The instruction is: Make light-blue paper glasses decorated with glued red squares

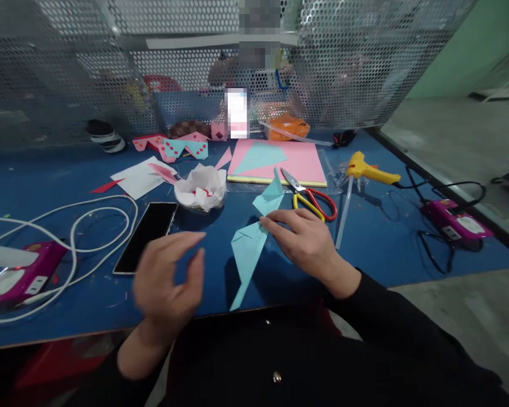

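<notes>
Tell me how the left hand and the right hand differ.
The left hand looks blurred, while the right hand is sharper. The left hand's thumb and fingers stand apart with nothing between them; the right hand's pinch the light blue paper. Both are bare and come out of black sleeves.

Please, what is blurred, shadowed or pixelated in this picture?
Head view: the bare left hand is blurred; head view: shadows darken the blue tabletop beside the pale turquoise paper shape; head view: pixel squares mask a bright white rectangle and the upper middle.
</notes>
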`<state>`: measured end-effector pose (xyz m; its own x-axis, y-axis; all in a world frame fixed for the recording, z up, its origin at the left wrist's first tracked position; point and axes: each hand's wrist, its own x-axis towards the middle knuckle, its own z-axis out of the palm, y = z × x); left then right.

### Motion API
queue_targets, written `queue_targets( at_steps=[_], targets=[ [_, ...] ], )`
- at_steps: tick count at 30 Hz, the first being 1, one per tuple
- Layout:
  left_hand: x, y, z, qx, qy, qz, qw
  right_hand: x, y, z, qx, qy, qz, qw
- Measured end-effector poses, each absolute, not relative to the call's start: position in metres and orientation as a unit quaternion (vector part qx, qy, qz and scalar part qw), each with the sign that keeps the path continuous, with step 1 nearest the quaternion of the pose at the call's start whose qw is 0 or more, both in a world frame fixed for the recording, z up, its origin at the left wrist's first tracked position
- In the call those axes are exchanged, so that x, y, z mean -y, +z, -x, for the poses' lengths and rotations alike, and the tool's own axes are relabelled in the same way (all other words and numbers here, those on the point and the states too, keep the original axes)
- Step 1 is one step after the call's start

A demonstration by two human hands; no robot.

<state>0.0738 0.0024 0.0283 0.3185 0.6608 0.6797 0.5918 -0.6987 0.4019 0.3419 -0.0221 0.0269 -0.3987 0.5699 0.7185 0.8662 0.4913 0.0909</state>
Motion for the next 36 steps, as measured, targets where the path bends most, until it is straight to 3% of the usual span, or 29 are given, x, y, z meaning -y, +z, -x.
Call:
queue_targets(
  at_steps=[4, 10, 16, 28, 36],
  targets=[
    [-0.009, 0.030, -0.097, -0.219, 0.285, -0.932, -0.048, 0.016, 0.016, -0.342, 0.819, -0.110, 0.457, 0.329],
    [-0.006, 0.019, -0.116, -0.117, 0.277, -0.946, -0.121, 0.020, 0.005, -0.341, 0.831, -0.023, 0.478, 0.284],
    [-0.001, 0.010, -0.126, -0.125, 0.283, -0.945, -0.104, 0.058, -0.003, -0.344, 0.832, -0.069, 0.504, 0.221],
    [0.005, 0.013, -0.131, -0.160, 0.254, -0.950, -0.089, 0.078, -0.003, -0.338, 0.832, -0.036, 0.484, 0.270],
    [0.016, 0.013, -0.109, -0.289, 0.239, -0.924, 0.075, 0.082, -0.005, -0.339, 0.806, 0.024, 0.514, 0.292]
  ],
)
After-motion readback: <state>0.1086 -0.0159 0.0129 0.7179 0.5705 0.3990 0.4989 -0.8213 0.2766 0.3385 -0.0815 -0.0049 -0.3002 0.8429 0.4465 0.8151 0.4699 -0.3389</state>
